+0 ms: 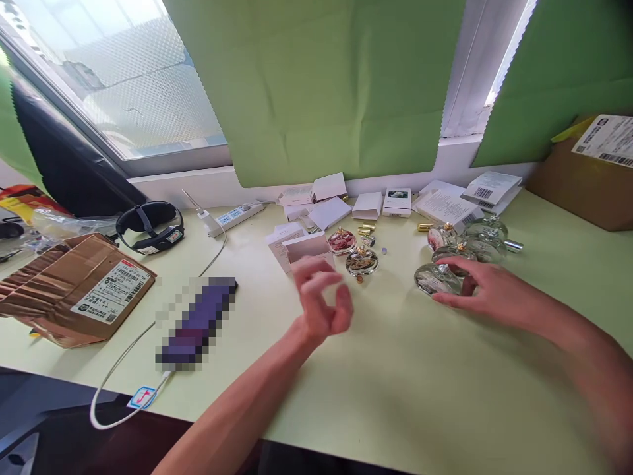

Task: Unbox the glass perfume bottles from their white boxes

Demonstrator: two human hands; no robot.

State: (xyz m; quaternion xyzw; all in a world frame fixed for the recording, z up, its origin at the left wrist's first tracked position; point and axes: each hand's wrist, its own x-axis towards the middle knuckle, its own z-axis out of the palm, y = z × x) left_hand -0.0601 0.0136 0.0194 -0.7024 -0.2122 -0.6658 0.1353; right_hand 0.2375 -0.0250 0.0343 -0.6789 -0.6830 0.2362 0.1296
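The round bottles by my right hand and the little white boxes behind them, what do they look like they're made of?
The round bottles look like clear glass: see-through and glossy, with bright glints. Their small gold caps look metallic, though plated plastic is possible. The right hand rests on one; the left hand hovers empty. The little white boxes look like matte thin card, with folded flaps and sharp creases.

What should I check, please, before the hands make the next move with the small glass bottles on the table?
1. Right hand touches a clear bottle: ok.
2. Left hand holds nothing, fingers loosely curled: ok.
3. Decorated bottles lie apart from the left hand: ok.
4. Gold caps lie loose on the table: ok.
5. Clear bottles are capped: cannot tell.
6. White cable is away from both hands: ok.
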